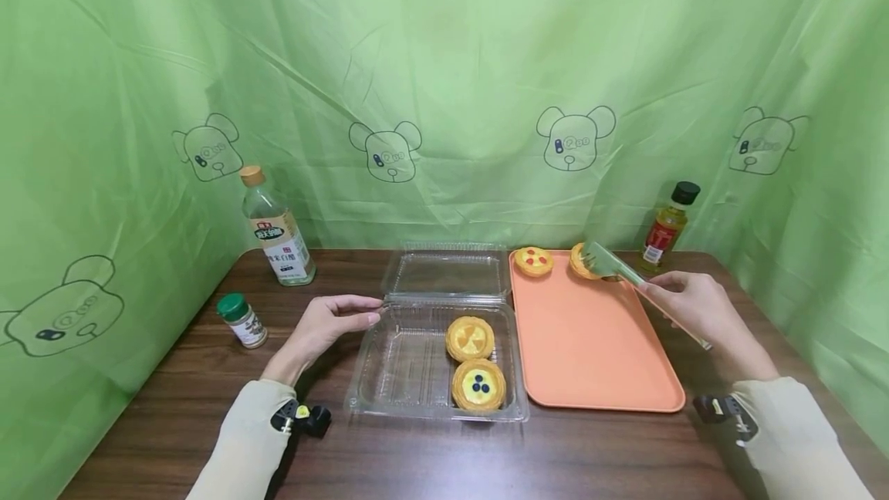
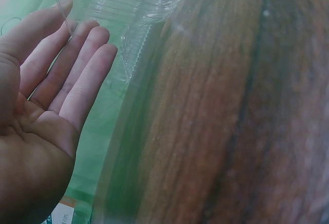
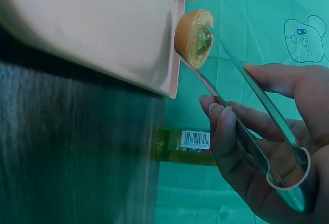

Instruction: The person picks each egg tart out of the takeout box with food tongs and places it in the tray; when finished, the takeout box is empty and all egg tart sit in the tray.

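At approx 4 o'clock in the head view, R hand (image 1: 698,305) is clamped on green tongs (image 1: 621,267), tips either side of a tart (image 3: 186,35) at the tray's (image 1: 590,361) 12 o'clock edge. Red-dotted tart (image 1: 533,261) at tray's 11. L hand (image 1: 333,326), abt 8 o'clock, is pinching the clear container (image 1: 396,365) btw; orange-topped tart (image 1: 470,339) at its 2, blueberry tart (image 1: 478,386) at 4.

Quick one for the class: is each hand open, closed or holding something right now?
Left hand: pinching the clear container at its edge.
Right hand: holding the tongs, tips at a tart.
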{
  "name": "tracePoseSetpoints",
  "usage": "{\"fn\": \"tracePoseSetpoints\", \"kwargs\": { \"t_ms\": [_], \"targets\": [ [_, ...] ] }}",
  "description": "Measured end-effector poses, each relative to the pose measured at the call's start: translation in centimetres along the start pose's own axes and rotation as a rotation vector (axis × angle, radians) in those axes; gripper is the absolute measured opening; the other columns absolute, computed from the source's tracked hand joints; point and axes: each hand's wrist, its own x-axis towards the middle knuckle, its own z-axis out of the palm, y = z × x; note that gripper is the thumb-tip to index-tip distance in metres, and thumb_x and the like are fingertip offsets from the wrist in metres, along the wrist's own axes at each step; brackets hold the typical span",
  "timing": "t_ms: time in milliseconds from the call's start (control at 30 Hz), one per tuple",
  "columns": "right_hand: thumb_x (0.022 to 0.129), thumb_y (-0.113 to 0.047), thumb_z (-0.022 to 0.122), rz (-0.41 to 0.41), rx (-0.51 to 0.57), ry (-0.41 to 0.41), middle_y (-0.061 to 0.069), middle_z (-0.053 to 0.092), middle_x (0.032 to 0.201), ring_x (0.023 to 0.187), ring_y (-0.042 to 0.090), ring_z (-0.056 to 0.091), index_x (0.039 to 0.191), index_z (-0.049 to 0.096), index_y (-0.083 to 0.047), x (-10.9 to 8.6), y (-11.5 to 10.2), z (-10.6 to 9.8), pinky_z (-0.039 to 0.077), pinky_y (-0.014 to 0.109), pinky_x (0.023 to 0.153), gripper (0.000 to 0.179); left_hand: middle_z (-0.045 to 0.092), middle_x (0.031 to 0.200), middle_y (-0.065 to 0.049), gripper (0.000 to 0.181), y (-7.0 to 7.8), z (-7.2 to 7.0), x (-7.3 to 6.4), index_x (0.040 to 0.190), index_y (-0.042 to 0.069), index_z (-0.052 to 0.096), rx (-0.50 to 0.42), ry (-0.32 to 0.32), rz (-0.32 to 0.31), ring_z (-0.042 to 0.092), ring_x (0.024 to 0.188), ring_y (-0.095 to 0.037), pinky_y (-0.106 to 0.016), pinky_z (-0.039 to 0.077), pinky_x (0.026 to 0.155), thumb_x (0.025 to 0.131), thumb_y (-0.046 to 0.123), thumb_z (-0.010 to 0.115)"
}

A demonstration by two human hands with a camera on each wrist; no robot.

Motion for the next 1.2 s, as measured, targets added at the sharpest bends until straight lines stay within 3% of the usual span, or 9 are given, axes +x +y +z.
{"fn": "tracePoseSetpoints", "kwargs": {
  "t_ms": [833, 1200],
  "targets": [
    [0.107, -0.047, 0.060, 0.083, -0.002, -0.020, 0.012, 0.072, 0.082, 0.068, 0.025, 0.070, 0.126, 0.069, 0.010, -0.2, 0.0, -0.3, 0.054, 0.039, 0.056, 0.061, 0.078, 0.118, -0.009, 0.036, 0.1, 0.0, 0.1, 0.120, 0.004, 0.080, 0.009, 0.002, 0.002, 0.070, 0.115, -0.016, -0.026, 0.055, 0.095, 0.089, 0.020, 0.089],
    [0.104, -0.049, 0.065, 0.026, -0.041, 0.094, 0.012, 0.075, 0.091, 0.067, 0.021, 0.065, 0.120, 0.075, 0.002, -0.7, -0.4, -1.6, 0.050, 0.037, 0.056, 0.055, 0.078, 0.117, -0.009, 0.037, 0.1, 0.0, 0.2, 0.121, 0.004, 0.080, 0.008, 0.002, -0.010, 0.071, 0.111, -0.014, -0.027, 0.056, 0.092, 0.089, 0.021, 0.089]
  ]
}}
